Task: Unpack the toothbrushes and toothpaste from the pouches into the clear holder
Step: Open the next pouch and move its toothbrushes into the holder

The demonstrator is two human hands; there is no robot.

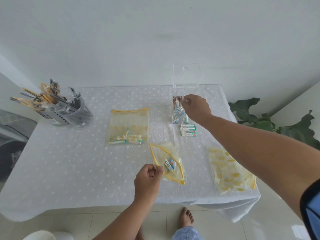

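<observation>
Head view: our left hand [149, 177] pinches the open pouch [168, 163] in its fingers, nearer us than the clear holder [178, 110]; our right hand [197, 108] reaches over the holder, grasp unclear.

We work with both forearms bare: our left hand [148, 177] and right hand [197, 108] carry no rings, watch or gloves. A short blue sleeve [312, 213] with dark trim covers our right upper arm. Below, blue patterned trousers [187, 233] and a bare foot [186, 218].
</observation>
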